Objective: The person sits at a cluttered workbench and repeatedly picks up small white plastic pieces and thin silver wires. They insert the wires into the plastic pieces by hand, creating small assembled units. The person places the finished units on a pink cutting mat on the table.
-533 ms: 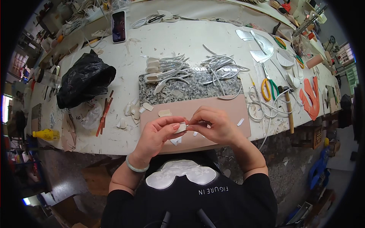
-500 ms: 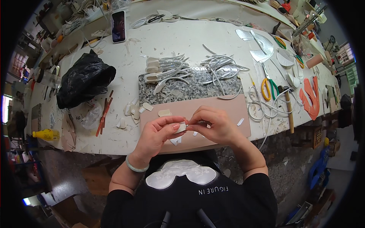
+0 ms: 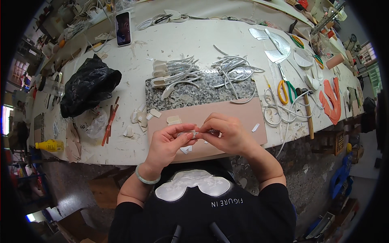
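Over the pinkish board, both my hands meet at fingertip height. My left hand is closed, with thumb and fingers pinching a small whitish piece. Against that piece's right end press the fingertips of my right hand, also closed in a pinch; a dark, shiny bit shows under its fingers, too small to name. Cream tab-shaped pieces lie just beyond my left hand. White scraps rest on the board below my fingers.
Silver straps with cream ends and loose silver straps lie on a granite slab. At right are scissors, white cord and a hammer. A black plastic bag and a phone sit left.
The whitish piece has turned between my fingers and shows less of its broad face. Both hands stay in nearly the same place.
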### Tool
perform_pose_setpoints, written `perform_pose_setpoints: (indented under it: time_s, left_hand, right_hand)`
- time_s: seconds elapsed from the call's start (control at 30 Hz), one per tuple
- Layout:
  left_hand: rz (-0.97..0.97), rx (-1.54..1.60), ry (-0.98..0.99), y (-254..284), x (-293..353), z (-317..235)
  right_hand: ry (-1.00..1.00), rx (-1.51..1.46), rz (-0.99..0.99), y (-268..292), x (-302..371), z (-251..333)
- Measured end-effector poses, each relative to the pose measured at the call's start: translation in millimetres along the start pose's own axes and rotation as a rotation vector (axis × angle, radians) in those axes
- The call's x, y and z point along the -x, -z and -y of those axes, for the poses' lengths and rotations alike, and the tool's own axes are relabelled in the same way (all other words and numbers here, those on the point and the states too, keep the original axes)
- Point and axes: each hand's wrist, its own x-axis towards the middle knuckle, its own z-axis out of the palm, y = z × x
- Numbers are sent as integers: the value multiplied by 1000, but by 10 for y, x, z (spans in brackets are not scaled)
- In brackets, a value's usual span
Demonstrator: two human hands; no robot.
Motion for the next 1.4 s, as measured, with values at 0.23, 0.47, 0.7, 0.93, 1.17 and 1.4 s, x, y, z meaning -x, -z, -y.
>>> perform_pose_setpoints:
  time_s: [0.23, 0.47, 0.7, 0.93, 1.17, 1.4]
  left_hand:
    - [-51, 0, 42, -12, -22, -49]
    - [52, -237, 171, 169, -3, -113]
    - [-75, -289, 16, 382, -8, -189]
    - [-609, -586, -336, 925, -143, -170]
    - [-475, -926, -331, 868, -88, 91]
    - [-276, -1106, -375, 638, -100, 86]
  right_hand:
    - [-23, 1, 30, 43, 7, 13]
    - [-26, -4, 78, 20, -46, 41]
    - [74, 52, 69, -66, -409, -109]
    - [245, 460, -156, -176, -1564, -799]
    - [401, 592, -293, -54, -1570, -874]
    - [-152, 560, -260, 636, -899, -930]
